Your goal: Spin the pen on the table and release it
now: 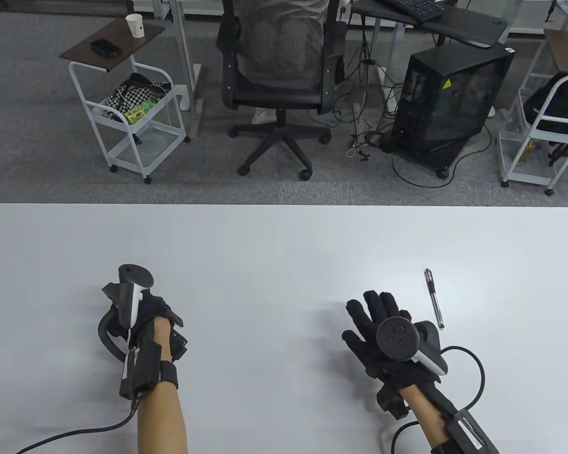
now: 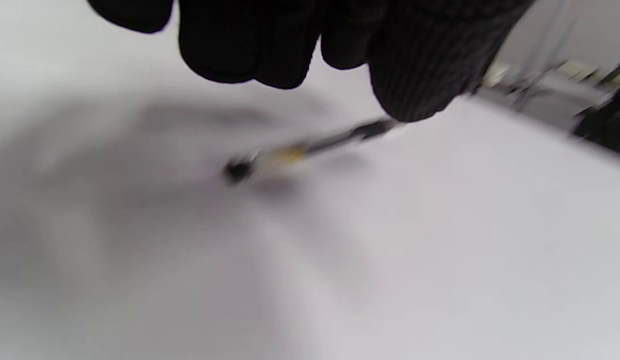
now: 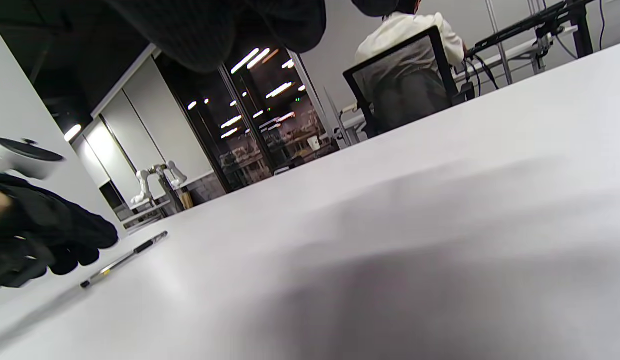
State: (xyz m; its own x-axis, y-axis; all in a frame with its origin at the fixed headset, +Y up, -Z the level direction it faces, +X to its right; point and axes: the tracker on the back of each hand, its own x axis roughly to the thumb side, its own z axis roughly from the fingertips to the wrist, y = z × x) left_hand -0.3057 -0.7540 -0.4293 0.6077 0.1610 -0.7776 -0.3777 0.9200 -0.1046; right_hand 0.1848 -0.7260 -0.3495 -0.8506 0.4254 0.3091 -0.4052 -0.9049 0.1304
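In the table view a black and clear pen [image 1: 433, 298] lies flat on the white table [image 1: 284, 246], just right of my right hand [image 1: 376, 314], which hovers with fingers spread and touches nothing. My left hand [image 1: 144, 307] is at the left with fingers curled under its tracker. The wrist views disagree with this. The left wrist view shows a blurred pen [image 2: 310, 147] on the table right under my left fingertips [image 2: 290, 45]. The right wrist view shows a pen [image 3: 122, 259] lying free beside my left hand [image 3: 50, 240].
Beyond the table's far edge stand an office chair [image 1: 277, 71] with a seated person, a white cart [image 1: 132, 118] and a black computer case [image 1: 449, 99]. Glove cables trail toward the table's near edge.
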